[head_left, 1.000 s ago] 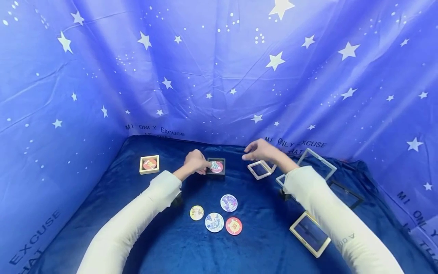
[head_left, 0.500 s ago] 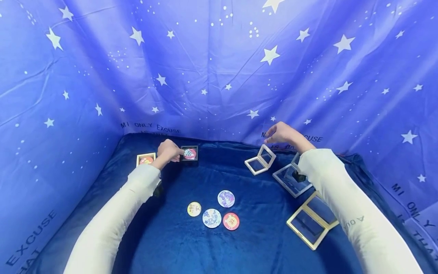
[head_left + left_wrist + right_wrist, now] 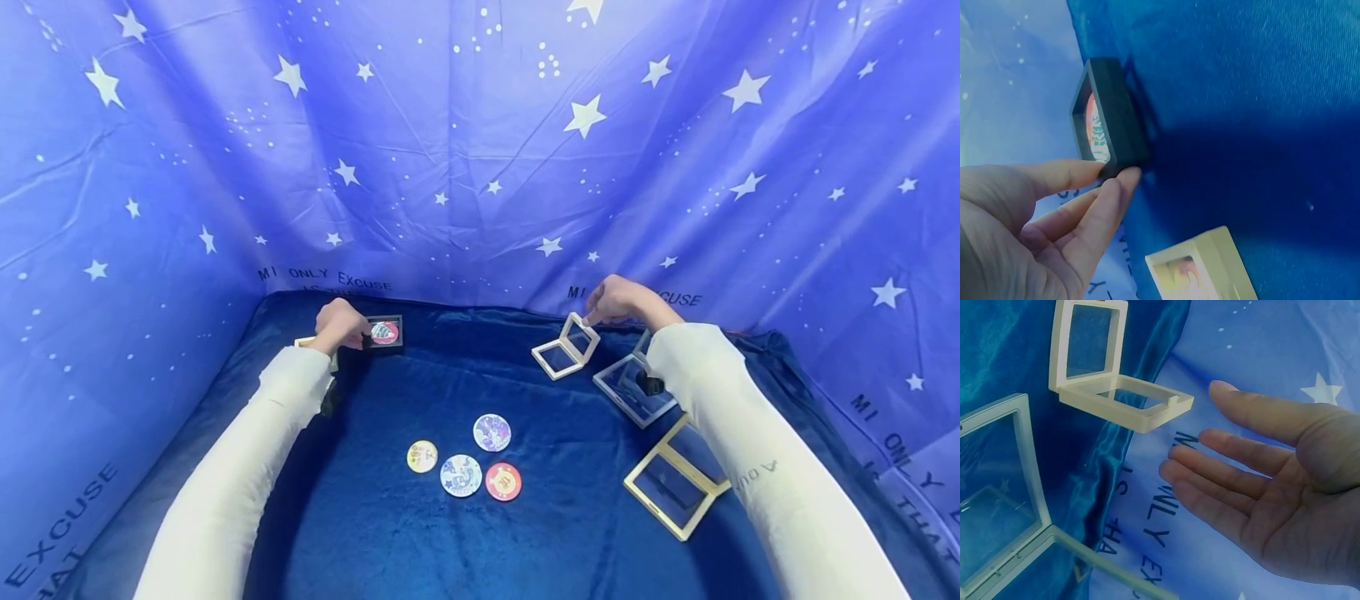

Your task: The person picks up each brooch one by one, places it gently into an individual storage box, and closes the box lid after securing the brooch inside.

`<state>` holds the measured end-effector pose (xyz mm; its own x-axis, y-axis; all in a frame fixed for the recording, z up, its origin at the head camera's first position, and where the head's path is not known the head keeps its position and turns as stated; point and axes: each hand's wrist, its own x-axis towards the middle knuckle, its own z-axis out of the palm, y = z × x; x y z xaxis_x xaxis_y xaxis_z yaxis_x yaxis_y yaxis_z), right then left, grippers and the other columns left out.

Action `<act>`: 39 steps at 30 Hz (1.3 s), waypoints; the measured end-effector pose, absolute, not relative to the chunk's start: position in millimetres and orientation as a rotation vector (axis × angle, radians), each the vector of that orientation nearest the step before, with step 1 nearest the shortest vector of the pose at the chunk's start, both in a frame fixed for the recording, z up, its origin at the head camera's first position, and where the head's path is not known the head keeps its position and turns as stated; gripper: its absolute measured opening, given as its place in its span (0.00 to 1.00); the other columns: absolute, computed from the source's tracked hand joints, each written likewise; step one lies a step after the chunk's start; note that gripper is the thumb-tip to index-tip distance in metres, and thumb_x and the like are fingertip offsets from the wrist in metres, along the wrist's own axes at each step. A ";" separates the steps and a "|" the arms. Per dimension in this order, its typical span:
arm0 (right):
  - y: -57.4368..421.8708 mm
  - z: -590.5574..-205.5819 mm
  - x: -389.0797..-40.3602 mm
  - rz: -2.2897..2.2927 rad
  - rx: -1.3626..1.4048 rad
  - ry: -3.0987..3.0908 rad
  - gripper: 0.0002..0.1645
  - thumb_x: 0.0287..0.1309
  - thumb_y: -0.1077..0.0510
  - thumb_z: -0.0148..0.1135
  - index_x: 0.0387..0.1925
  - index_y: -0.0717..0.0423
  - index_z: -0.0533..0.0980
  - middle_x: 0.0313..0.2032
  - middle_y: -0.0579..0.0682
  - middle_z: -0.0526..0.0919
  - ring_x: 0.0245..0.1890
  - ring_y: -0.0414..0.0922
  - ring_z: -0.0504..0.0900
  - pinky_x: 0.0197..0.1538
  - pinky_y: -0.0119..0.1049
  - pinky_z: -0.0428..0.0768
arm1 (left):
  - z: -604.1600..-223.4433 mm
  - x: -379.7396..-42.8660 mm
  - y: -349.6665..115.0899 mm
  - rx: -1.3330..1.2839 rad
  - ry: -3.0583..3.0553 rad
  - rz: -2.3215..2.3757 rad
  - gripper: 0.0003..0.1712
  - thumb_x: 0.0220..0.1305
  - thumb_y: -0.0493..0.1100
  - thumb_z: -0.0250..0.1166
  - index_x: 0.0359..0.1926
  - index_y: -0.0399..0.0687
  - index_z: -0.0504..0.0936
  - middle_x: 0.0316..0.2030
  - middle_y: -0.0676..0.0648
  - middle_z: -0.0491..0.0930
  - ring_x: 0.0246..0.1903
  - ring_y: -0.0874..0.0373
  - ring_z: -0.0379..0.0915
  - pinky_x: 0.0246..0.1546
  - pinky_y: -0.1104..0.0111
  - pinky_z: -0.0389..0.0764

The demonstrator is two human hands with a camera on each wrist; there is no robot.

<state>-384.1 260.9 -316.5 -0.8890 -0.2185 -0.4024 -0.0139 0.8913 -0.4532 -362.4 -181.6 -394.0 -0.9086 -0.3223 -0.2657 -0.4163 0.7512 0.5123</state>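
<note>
My left hand [image 3: 341, 323] pinches a corner of a black display frame [image 3: 1116, 115] between thumb and fingers. Behind the frame's clear window sits a round red badge [image 3: 386, 332] with a tree-like pattern. Close by this hand lies a pale gold frame [image 3: 1238, 262] with a red-orange badge inside, mostly hidden by the hand in the head view. At the back right, my right hand [image 3: 618, 300] hovers with extended fingers beside an unfolded white frame [image 3: 1100, 411]. A small gap separates those fingers from it in the right wrist view.
Yellow [image 3: 422, 456], blue-white [image 3: 461, 476], purple [image 3: 492, 432] and red [image 3: 503, 482] badges lie mid-table. Unfolded at the right are a grey frame [image 3: 1038, 469] and a gold frame [image 3: 688, 471], partly behind the right arm. A starry curtain [image 3: 480, 150] borders the blue cloth.
My left hand has carried the black frame leftward, beside the gold frame. My right hand has moved up and right, then slightly back toward the white frame. The camera view shifted a little.
</note>
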 end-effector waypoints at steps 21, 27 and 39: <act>258.1 -342.9 -383.0 -0.736 0.005 2.524 0.14 0.58 0.71 0.68 0.45 0.78 0.80 0.31 0.60 0.88 0.26 0.45 0.88 0.44 0.43 0.88 | -396.5 -364.3 -192.7 -0.655 2.749 0.800 0.10 0.58 0.37 0.69 0.39 0.33 0.86 0.15 0.47 0.83 0.20 0.56 0.86 0.31 0.66 0.86; 257.7 -344.3 -383.4 -0.797 0.076 2.519 0.14 0.57 0.74 0.67 0.46 0.79 0.79 0.28 0.59 0.87 0.25 0.46 0.88 0.45 0.44 0.88 | -397.3 -366.3 -192.3 -0.662 2.787 0.743 0.13 0.56 0.37 0.70 0.41 0.33 0.85 0.11 0.50 0.78 0.15 0.59 0.83 0.32 0.65 0.84; 258.7 -344.9 -386.1 -0.837 0.096 2.588 0.11 0.52 0.74 0.70 0.39 0.77 0.82 0.23 0.58 0.87 0.20 0.44 0.87 0.42 0.43 0.89 | -401.5 -364.4 -191.1 -0.664 2.874 0.687 0.13 0.54 0.38 0.69 0.41 0.35 0.85 0.30 0.40 0.87 0.21 0.55 0.82 0.24 0.67 0.79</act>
